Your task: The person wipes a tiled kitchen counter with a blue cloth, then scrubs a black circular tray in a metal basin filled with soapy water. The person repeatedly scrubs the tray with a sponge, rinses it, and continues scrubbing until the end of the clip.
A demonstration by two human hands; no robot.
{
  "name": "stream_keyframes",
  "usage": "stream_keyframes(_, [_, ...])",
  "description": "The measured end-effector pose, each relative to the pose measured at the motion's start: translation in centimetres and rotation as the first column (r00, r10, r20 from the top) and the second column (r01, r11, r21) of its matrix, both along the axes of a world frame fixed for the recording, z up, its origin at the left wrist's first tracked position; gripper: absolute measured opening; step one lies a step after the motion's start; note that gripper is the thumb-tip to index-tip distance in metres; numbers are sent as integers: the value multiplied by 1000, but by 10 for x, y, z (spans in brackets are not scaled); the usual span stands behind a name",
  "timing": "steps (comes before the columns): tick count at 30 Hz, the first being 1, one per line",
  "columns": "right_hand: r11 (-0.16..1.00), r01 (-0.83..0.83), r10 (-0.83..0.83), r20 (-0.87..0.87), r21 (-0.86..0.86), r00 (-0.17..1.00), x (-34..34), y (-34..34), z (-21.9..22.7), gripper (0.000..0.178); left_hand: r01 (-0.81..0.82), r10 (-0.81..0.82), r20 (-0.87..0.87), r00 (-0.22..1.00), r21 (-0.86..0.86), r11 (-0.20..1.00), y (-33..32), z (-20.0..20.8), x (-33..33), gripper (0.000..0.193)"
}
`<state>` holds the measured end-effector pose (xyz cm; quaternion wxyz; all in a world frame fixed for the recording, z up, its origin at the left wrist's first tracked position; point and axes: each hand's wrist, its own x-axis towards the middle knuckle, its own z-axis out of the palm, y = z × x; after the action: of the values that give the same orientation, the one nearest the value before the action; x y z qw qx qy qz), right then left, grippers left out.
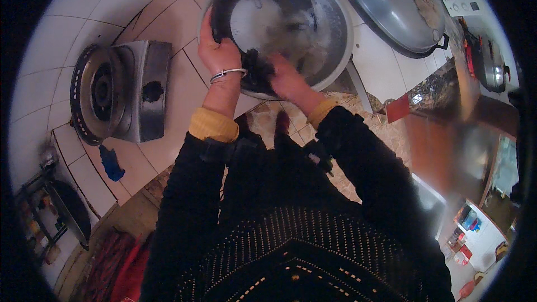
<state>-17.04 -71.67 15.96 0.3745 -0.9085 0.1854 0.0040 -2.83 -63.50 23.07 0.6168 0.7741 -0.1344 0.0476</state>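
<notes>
At my far left, a black, round, wok-like pan (70,211) is showing near the edge of view. Further right, a crumpled bright-blue cloth (112,163) is lying on the pinkish tiled surface (182,100), and just beyond it a silvery box-shaped metal stove (151,67) with a round burner is standing, well apart from my hands. Next, my left hand (220,56), wearing a thin silver bracelet (228,73), is gripping the near-left rim of what is looking like a round, black-walled vessel (224,14) with a pale, wet middle. This vessel is sitting inside a wide silvery metal basin (340,36), lying ahead of both hands; being round, it is showing no long axis. My left hand is touching its rim, while my right hand (288,78) is coming in over the near side, fingers curling on a bunched black pad (257,66); blur is hiding the fingertips, so how tightly they are pressing I cannot tell. The basin's raised right wall is bounding the room beside my right hand, and a large grey domed metal lid (386,5) is lying just beyond that wall, narrowing that side. Farther right, a white box-shaped appliance (461,3) is standing behind the lid, and a reddish-brown flat panel (447,151) is filling the space below
</notes>
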Motion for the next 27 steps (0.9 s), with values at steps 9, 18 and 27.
stream_keyframes(9, [942,-318,319,9,107,948,-26,-31,30,51,49,-52,45,998,66,997,2,-9,15,67])
stream_keyframes(18, [805,-253,168,-204,-537,964,-15,-59,-15,24,31,-31,-24,999,-3,1000,7,-25,16,67])
stream_keyframes(27, [974,-90,46,207,208,977,-13,17,29,38,3,-6,-51,999,-48,999,3,-17,7,66])
